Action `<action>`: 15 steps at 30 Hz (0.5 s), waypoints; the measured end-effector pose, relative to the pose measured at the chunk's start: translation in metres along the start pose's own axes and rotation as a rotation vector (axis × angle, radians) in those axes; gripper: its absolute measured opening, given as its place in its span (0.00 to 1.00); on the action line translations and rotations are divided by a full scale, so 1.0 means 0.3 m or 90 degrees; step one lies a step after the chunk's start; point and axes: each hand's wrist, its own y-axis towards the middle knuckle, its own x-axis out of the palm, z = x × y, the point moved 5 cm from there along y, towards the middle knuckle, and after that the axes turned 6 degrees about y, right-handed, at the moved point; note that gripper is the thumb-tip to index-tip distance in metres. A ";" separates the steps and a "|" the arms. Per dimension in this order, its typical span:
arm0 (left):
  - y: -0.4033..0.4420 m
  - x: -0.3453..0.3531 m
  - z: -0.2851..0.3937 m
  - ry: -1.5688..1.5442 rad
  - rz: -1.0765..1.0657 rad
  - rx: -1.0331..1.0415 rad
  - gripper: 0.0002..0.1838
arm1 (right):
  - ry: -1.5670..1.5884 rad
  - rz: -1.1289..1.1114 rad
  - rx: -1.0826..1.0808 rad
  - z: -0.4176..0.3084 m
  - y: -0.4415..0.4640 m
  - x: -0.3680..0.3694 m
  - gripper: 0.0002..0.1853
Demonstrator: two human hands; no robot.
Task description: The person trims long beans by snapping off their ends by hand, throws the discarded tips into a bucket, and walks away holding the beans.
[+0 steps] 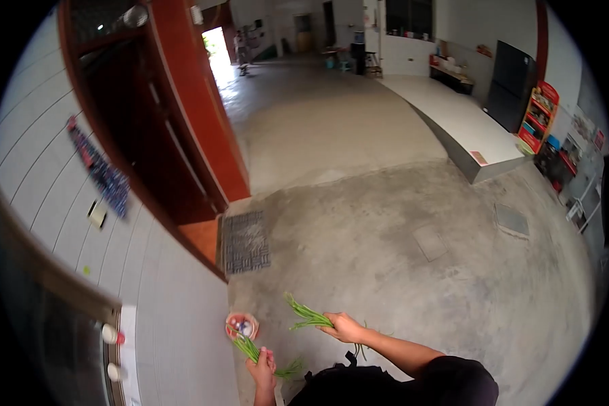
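Observation:
My left hand (262,369) is closed round a bunch of thin green stalks (247,347), whose ends stick out on both sides of the fist. To the right and slightly higher, my right hand (344,327) grips a second bunch of green stalks (307,314), pointing up and left. A few thin strands hang below that hand. Just above my left hand, a small reddish basket (254,326) with pale round items in it stands on the floor by the wall; the left bunch overlaps its lower edge.
A grey doormat (246,242) lies by the open doorway at left. Concrete floor (358,237) stretches ahead to a raised white platform (453,111), with a dark fridge (511,86) and a red shelf rack (539,116) at right. A person (240,49) is far off near the bright doorway.

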 end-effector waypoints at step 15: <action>1.284 1.007 0.089 0.178 -0.102 -0.084 0.11 | -0.166 0.252 0.564 1.451 0.243 -0.838 0.27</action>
